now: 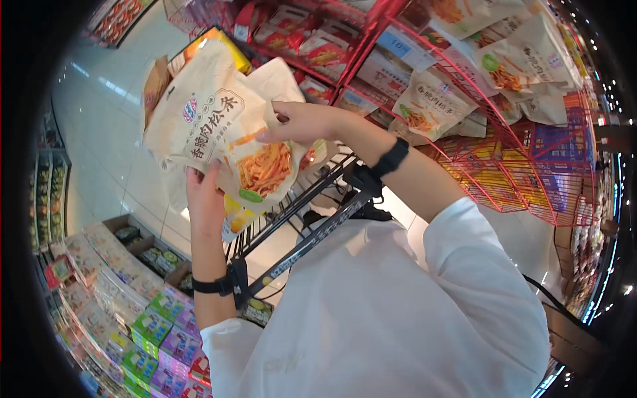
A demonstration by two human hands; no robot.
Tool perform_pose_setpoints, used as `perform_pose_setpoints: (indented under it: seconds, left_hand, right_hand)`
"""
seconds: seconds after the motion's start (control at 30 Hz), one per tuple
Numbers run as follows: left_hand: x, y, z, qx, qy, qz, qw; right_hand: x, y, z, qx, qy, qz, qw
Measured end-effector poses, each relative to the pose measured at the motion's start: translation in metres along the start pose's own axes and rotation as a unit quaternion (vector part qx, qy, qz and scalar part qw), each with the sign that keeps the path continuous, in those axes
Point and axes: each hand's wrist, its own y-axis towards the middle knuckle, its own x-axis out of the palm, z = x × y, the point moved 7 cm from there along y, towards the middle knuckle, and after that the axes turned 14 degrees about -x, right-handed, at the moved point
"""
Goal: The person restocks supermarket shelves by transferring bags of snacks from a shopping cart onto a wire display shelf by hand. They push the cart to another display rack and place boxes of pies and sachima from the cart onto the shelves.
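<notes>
A cream-coloured snack bag [211,123] with brown Chinese lettering and a picture of orange-brown food strips is tilted over a shopping cart. My left hand [206,199] grips its lower edge, thumb on the front and the other fingers mostly hidden behind. At the bag's right side, my right hand [302,123] is closed on the crinkled film, its fingertips partly lost in the folds. Behind and under the bag show other packages, among them a yellow-and-orange one [233,50] and a yellow-and-white one [237,213]. Both wrists wear black straps.
The cart's black handle [312,235] runs between my body and the packages. To the right, a red wire rack [494,162] holds similar cream bags [431,99]. Red-packaged goods [325,50] sit on shelves ahead. Stacked green and purple boxes [159,325] stand at lower left.
</notes>
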Motion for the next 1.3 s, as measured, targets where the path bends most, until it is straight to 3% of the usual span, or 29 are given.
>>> perform_pose_setpoints:
  seconds: [0.03,0.1,0.2,0.3,0.33,0.37,0.43,0.63,0.67,0.77,0.9,0.97,1.03,1.1,1.13,1.17,1.23,1.3]
  left_hand:
    - [0.025,-0.008,0.007,0.054,0.076,-0.016,0.995]
    - [0.069,-0.026,0.017,0.119,0.153,-0.044,0.980]
    - [0.129,-0.050,0.020,0.142,0.285,-0.082,0.944]
    - [0.175,-0.057,0.002,0.087,0.317,-0.154,0.932]
    - [0.197,-0.063,-0.003,0.109,0.314,-0.199,0.922]
    - [0.214,-0.064,-0.009,0.109,0.321,-0.198,0.920]
    - [0.258,-0.065,-0.027,0.070,0.352,-0.295,0.886]
    - [0.369,-0.038,-0.054,0.103,0.376,-0.308,0.868]
    - [0.388,-0.038,-0.054,0.142,0.356,-0.296,0.875]
    - [0.427,-0.018,-0.058,0.201,0.350,-0.277,0.872]
    - [0.458,0.015,-0.067,0.255,0.416,-0.256,0.834]
    - [0.465,0.019,-0.071,0.248,0.432,-0.237,0.834]
    - [0.468,0.032,-0.074,0.242,0.447,-0.217,0.834]
    - [0.465,0.053,-0.078,0.317,0.500,-0.187,0.784]
    - [0.465,0.054,-0.079,0.307,0.505,-0.180,0.786]
    - [0.464,0.054,-0.078,0.309,0.505,-0.177,0.786]
    - [0.458,0.053,-0.078,0.299,0.552,-0.150,0.764]
    - [0.447,0.052,-0.072,0.292,0.524,-0.161,0.784]
  right_hand:
    - [-0.012,-0.014,-0.005,-0.008,-0.006,0.011,1.000]
    - [-0.032,-0.041,-0.033,-0.144,0.019,0.012,0.989]
    - [-0.079,-0.101,-0.046,-0.125,0.002,0.076,0.989]
    - [-0.127,-0.167,-0.046,-0.095,0.016,0.148,0.984]
    - [-0.141,-0.189,-0.044,-0.077,0.040,0.187,0.979]
    - [-0.152,-0.208,-0.045,-0.081,0.045,0.188,0.978]
    - [-0.181,-0.247,-0.054,-0.121,0.029,0.264,0.957]
    - [-0.275,-0.331,-0.059,-0.171,-0.037,0.454,0.874]
    - [-0.285,-0.336,-0.061,-0.242,0.009,0.497,0.834]
    - [-0.315,-0.354,-0.062,-0.246,-0.059,0.545,0.800]
    - [-0.344,-0.336,-0.043,-0.208,-0.113,0.539,0.808]
    - [-0.354,-0.308,-0.022,-0.273,-0.053,0.511,0.813]
    - [-0.365,-0.278,0.010,-0.208,-0.018,0.478,0.853]
    - [-0.370,-0.256,0.026,-0.213,-0.025,0.457,0.863]
    - [-0.371,-0.246,0.031,-0.216,-0.031,0.438,0.872]
    - [-0.375,-0.240,0.034,-0.219,-0.031,0.435,0.873]
    - [-0.389,-0.237,0.052,-0.108,-0.118,0.483,0.861]
    - [-0.394,-0.234,0.055,-0.103,-0.112,0.495,0.856]
